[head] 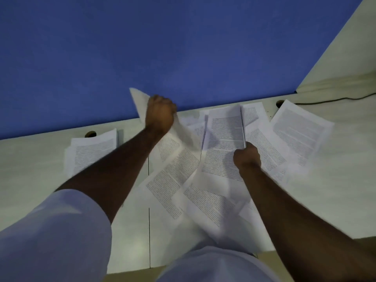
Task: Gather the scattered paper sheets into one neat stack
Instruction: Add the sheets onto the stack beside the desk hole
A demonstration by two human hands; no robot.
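White printed sheets are seen scattered over a pale desk [40,180], w/ a blue partition [142,47] standing along its far edge. A blank-looking sheet [140,100] is gripped in the left hand [160,115], fingers curled tight round it; the sheet is lifted off the desk and bent, its corner raised against the partition. A thin bundle of printed sheets [223,135] is pinched at its right edge by the right hand [247,157] (thumb on top, fingers curled beneath, as far as can be told), and the bundle is held up above the loose sheets, its far end curling.

Under and between the hands, several loose sheets [173,180] are overlapped at odd angles, reaching down to the near desk edge. To the right, another printed sheet [301,131] is laid at a tilt, partly over its neighbours. At the left, apart from the rest, a small squared stack [91,151] is set on the desk near a round cable hole [91,134]. A 2nd cable hole [280,103] and a dark cable [335,99] are seen at the far right. Pale sleeves are visible at the bottom (motion blur throughout, so print can't be read).
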